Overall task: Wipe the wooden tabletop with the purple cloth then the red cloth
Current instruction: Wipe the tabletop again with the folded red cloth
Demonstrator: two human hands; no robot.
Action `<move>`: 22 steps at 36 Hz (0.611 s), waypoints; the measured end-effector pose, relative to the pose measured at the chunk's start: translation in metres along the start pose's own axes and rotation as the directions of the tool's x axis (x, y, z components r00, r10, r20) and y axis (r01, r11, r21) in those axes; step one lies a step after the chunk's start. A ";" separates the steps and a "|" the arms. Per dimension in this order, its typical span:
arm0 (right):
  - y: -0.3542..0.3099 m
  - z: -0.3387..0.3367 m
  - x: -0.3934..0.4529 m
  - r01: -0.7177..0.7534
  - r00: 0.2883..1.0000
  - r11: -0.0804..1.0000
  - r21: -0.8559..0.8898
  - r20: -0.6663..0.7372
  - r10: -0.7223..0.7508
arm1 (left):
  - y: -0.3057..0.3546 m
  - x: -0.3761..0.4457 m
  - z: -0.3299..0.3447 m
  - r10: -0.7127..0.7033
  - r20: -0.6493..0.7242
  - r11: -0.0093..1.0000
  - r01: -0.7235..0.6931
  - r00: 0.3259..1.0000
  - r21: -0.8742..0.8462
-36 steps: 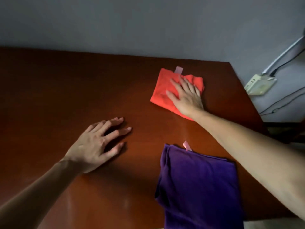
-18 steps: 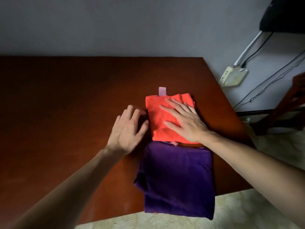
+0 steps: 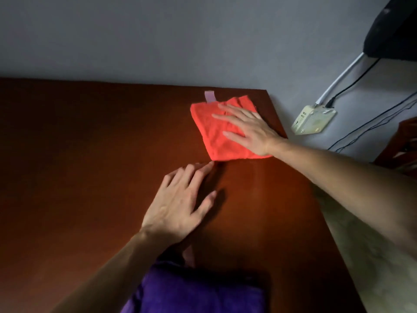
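Note:
The red cloth (image 3: 216, 134), folded with a pale tag at its far edge, lies on the wooden tabletop (image 3: 90, 154) near the far right corner. My right hand (image 3: 248, 128) presses flat on it with fingers spread. My left hand (image 3: 180, 204) rests flat on the bare wood just in front of the red cloth, fingers apart, holding nothing. The purple cloth (image 3: 198, 292) lies folded at the near edge, partly hidden under my left forearm.
The table's right edge runs close beside the red cloth. Beyond it on the floor sit a white power strip (image 3: 313, 119) with cables and a dark wooden chair part (image 3: 404, 143). A grey wall stands behind the table.
My right hand has slid the red cloth away from the purple cloth toward the far right corner. My left hand has stayed flat on the wood beside it.

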State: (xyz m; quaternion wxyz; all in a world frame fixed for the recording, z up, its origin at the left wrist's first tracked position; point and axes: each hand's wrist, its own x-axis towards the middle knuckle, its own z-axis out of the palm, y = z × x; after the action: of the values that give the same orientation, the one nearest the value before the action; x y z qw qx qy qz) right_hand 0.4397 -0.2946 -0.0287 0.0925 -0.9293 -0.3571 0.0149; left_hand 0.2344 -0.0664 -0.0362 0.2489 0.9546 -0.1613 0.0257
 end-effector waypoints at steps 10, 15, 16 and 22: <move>0.069 -0.012 0.051 -0.111 0.991 0.993 0.035 -0.074 0.113 | -0.002 0.001 -0.004 -0.026 0.119 0.995 0.015 0.993 0.094; 0.063 -0.006 0.042 -0.262 0.948 0.963 0.062 -0.171 0.269 | 0.004 0.001 -0.007 -0.032 0.119 0.991 0.016 0.992 0.132; 0.061 -0.004 0.039 -0.310 0.930 0.948 0.067 -0.188 0.317 | 0.004 0.001 -0.006 -0.033 0.120 0.991 0.016 0.992 0.135; 0.040 0.004 -0.002 -0.440 0.871 0.895 0.080 -0.205 0.446 | 0.003 -0.001 -0.002 -0.045 0.105 0.984 0.026 0.993 0.177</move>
State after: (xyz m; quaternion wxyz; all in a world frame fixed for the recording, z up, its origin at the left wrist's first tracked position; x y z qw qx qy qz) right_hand 0.4643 -0.3245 -0.0403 0.1393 -0.9808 -0.1222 -0.0607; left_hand 0.2331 -0.0675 -0.0331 0.1551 0.9756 -0.1546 -0.0163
